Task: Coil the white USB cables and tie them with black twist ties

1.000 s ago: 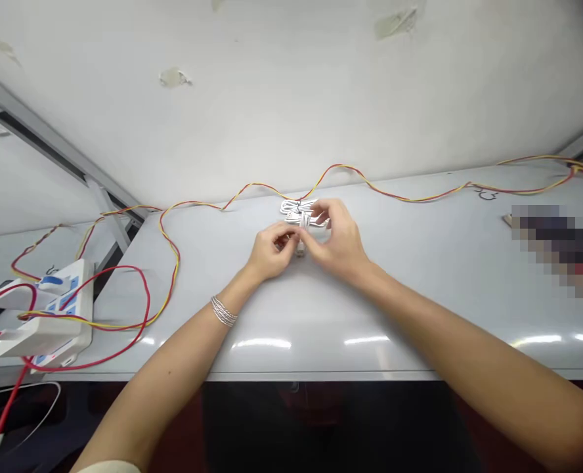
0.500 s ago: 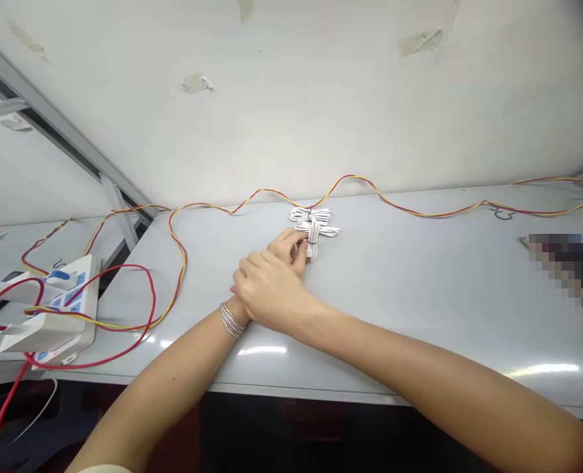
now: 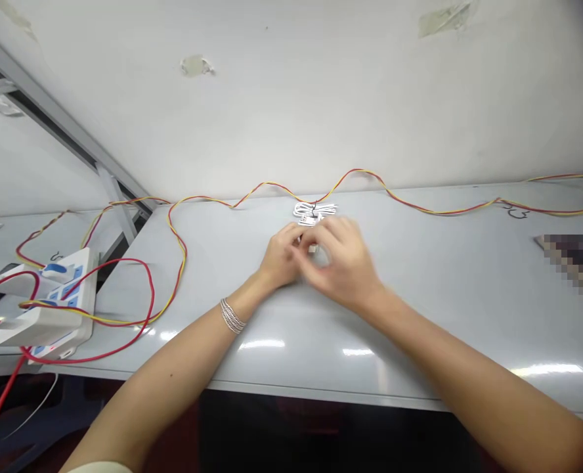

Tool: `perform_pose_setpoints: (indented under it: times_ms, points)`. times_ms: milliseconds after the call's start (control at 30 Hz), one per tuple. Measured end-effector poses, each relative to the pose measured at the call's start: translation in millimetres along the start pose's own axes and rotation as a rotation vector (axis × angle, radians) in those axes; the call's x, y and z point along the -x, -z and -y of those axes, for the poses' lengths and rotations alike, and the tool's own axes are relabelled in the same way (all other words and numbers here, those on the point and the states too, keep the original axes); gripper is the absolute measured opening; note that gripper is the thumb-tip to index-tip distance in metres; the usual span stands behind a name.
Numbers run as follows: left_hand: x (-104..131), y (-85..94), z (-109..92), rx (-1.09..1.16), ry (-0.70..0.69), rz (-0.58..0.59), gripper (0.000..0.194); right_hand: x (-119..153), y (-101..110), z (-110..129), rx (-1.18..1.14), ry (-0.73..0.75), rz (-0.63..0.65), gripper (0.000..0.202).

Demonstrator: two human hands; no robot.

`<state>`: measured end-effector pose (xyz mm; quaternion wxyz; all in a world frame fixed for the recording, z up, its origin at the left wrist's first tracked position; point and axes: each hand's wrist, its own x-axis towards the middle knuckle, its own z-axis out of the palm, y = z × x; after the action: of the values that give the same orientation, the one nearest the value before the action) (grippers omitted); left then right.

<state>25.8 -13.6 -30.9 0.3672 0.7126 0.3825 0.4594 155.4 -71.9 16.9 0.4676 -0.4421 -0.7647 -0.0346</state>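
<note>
My left hand (image 3: 280,257), a silver chain bracelet on its wrist, is closed around a small white cable bundle (image 3: 314,249), mostly hidden behind my fingers. My right hand (image 3: 343,263) is blurred and curls in from the right. Its thumb and forefinger come together at the left hand's fingertips, and whatever is between them is too small or hidden to make out. Just beyond both hands, a coiled white cable (image 3: 314,209) with a dark tie lies on the grey table (image 3: 222,256), with more white cable partly covered by my right hand.
A twisted red-and-yellow wire (image 3: 410,207) runs along the back of the table by the white wall. At left sits a white power strip (image 3: 82,282) with chargers and a looped red cable (image 3: 150,295). A pixelated object (image 3: 580,259) lies at far right.
My right hand has lifted off the back of my left hand and moved right and up, to the left fingertips. The white bundle, seen upright before, is now mostly covered.
</note>
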Motion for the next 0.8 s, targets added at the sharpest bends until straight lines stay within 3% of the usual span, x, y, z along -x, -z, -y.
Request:
perform_pose_setpoints:
  times_ms: [67,167,233,300,533,800]
  points:
    - [-1.5,0.3,-2.4,0.034,-0.073,0.008,0.021,-1.4,3.1,-18.9,-0.056,-0.235,-0.151,0.022]
    - [-3.6,-0.6,-3.7,0.155,-0.094,0.004,0.04,-2.1,3.0,-32.8,-0.26,-0.432,0.023,0.048]
    - [-4.8,-1.2,-3.1,0.242,-0.023,0.014,0.049,-1.6,0.8,-34.3,-0.363,-0.531,0.136,0.043]
    - [-5.6,-2.0,-1.7,0.306,0.054,0.012,0.051,-0.2,-2.7,-34.6,-0.429,-0.623,0.172,0.039]
    - [-7.5,-2.6,-0.3,0.309,0.075,-0.11,0.041,5.4,-15.3,-46.4,-0.73,-0.683,0.288,0.035]
    - [-10.8,5.5,0.0,0.246,0.103,-0.055,0.032,0.9,-12.4,-49.0,-0.84,-0.809,0.29,0.051]
